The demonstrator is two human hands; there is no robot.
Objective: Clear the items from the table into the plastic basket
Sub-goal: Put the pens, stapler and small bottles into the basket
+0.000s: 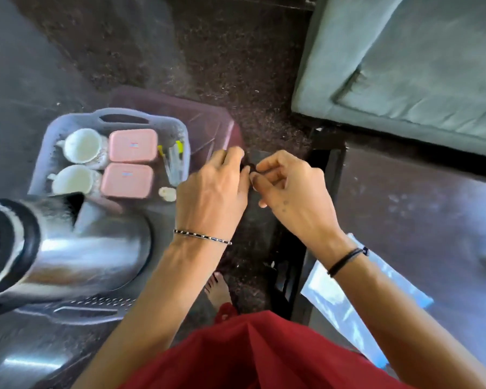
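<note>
Flask: a steel flask [68, 248] lies tilted at the far left, its dark mouth towards the camera, its body over the near end of the basket.
Basket: a grey plastic basket [47, 141] sits on a maroon stool [208, 122], left of both hands.
Cups: two white cups [82, 146] stand one behind the other along the basket's left side.
Boxes: two pink lidded boxes [131, 146] lie beside the cups, in the middle of the basket.
Small things: clear tubes with yellow ends [174, 161] lie at the basket's right side; a pale round piece [167, 193] lies near its right front corner (too blurred to name).
Left hand: the left hand [211, 189] hovers just right of the basket, fingers curled, fingertips pinching a small dark object [250, 167].
Dark object: held in the air between both hands, above the floor and the gap beside the table; mostly hidden, so what it is cannot be told.
Right hand: the right hand [289, 189] meets the left, thumb and forefinger closed narrowly on the same object.
Table: the dark table [404, 220] stands to the right, a clear plastic pouch [348, 299] on its near edge.
</note>
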